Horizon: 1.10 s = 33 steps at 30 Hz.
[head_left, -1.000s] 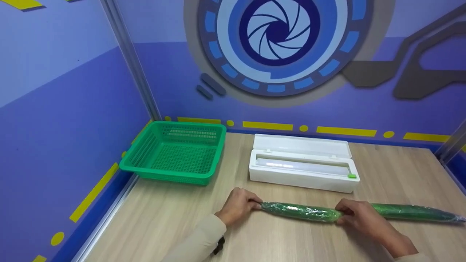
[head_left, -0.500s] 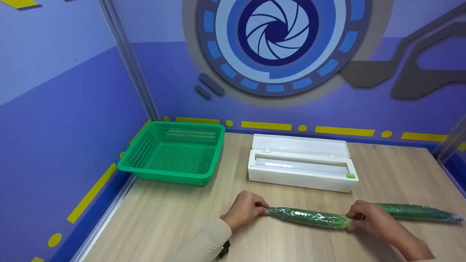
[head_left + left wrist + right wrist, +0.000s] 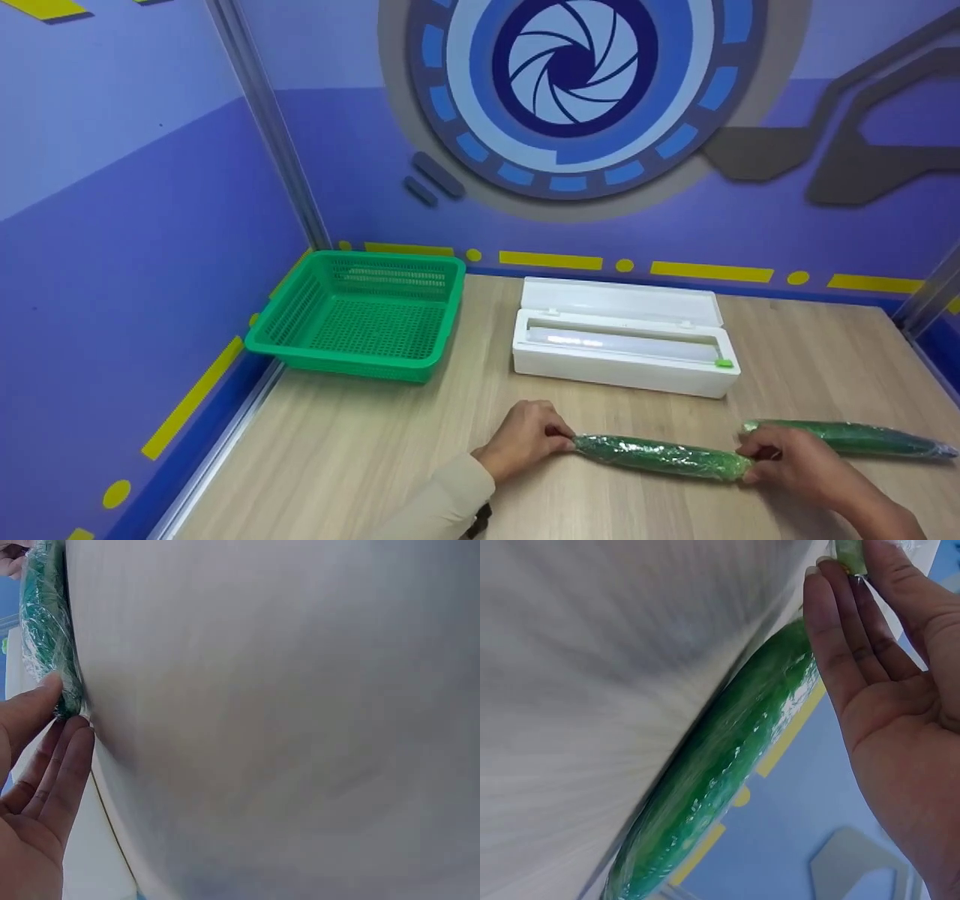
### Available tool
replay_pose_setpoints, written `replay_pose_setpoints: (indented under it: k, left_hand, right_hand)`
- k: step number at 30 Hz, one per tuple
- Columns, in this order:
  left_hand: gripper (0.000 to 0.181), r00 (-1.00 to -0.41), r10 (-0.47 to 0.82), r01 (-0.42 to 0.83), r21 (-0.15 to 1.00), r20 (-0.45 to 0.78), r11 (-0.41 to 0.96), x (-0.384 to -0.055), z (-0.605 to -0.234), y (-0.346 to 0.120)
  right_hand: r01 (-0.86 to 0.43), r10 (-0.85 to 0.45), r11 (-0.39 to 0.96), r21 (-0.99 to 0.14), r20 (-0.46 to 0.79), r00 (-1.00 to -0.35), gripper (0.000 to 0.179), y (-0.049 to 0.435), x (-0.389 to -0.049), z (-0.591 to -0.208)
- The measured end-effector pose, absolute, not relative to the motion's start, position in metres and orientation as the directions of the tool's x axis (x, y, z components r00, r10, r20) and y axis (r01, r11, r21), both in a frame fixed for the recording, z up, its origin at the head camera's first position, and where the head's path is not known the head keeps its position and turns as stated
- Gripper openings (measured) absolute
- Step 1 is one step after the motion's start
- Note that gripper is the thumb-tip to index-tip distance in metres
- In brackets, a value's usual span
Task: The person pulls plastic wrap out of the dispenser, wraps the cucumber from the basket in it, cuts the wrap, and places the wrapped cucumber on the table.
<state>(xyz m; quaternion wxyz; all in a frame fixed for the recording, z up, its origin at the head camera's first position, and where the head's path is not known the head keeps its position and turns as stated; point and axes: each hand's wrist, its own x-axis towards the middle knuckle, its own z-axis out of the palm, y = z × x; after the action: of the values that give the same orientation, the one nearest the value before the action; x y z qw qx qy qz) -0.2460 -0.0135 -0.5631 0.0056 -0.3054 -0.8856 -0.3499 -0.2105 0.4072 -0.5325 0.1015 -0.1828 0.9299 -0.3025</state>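
Note:
A cucumber in clear plastic wrap [image 3: 660,457] lies on the wooden table between both hands. My left hand [image 3: 527,439] pinches its left end between thumb and fingers, as the left wrist view also shows on the wrapped tip [image 3: 49,630]. At the paler right end, my right hand [image 3: 799,461] pinches the cucumber with thumb and fingertips. A second wrapped cucumber [image 3: 862,437] lies behind the right hand, which hides a little of it; this cucumber [image 3: 720,757] fills the middle of the right wrist view.
Behind the cucumbers stands a white cling-film box [image 3: 626,367] with its lid raised, a film roll inside and a green slider [image 3: 724,363]. A green perforated basket [image 3: 352,360] sits at the back left. Purple-blue panels [image 3: 360,165] border the table.
Both hands have shifted right and slightly nearer, carrying the held cucumber along. More of the second cucumber's left end now shows. Basket and box have stayed put.

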Motion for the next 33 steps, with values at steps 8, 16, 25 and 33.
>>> replay_pose_setpoints:
  k: [8, 16, 25, 33]
  left_hand:
    - [0.010, -0.774, 0.587, 0.596, 0.589, 0.239, 0.546, -0.241, -0.564, -0.003]
    - [0.011, -0.737, 0.635, 0.640, 0.540, 0.232, 0.546, -0.236, -0.562, 0.010]
    - [0.009, -0.726, 0.653, 0.646, 0.542, 0.217, 0.538, -0.234, -0.561, 0.029]
    - [0.006, -0.749, 0.630, 0.607, 0.596, 0.205, 0.526, -0.229, -0.561, 0.047]
  right_hand:
    - [-0.180, -0.335, 0.784, -0.595, -0.160, -0.929, 0.018, 0.419, -0.205, -0.532]
    - [-0.058, -0.199, 0.840, -0.540, -0.207, -0.958, 0.022, 0.428, -0.202, -0.535]
    - [0.063, -0.118, 0.857, -0.512, -0.313, -0.942, 0.028, 0.448, -0.199, -0.538]
    - [0.100, -0.090, 0.848, -0.520, -0.328, -0.941, 0.031, 0.468, -0.197, -0.543]
